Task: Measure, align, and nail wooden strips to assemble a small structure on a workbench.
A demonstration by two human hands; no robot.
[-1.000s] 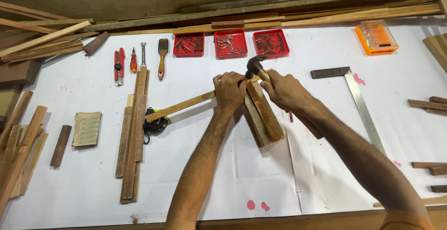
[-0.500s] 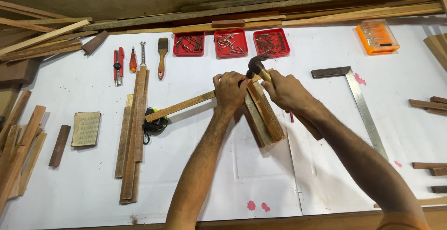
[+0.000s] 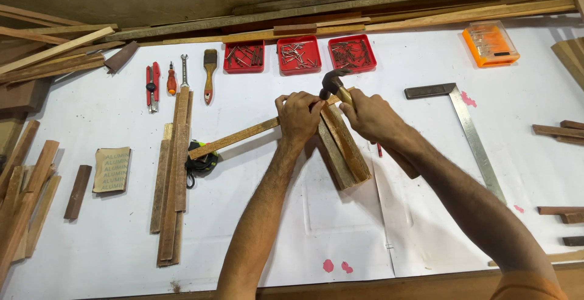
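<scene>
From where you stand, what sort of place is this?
Most likely a woodworking bench: wood strips on a white table, red trays of nails, and a hammer in the right hand.

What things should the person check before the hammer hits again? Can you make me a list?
1. Hammer gripped in the right hand: ok.
2. Long wood strip held by the left hand: ok.
3. Left fingers away from the hammer head: not ok, they sit very close.
4. Nail standing straight: cannot tell, hidden by the hands.
5. Wooden block lying flat on the white table: cannot tell, its near end looks propped.
6. More nails nearby in the red trays: ok.
</scene>
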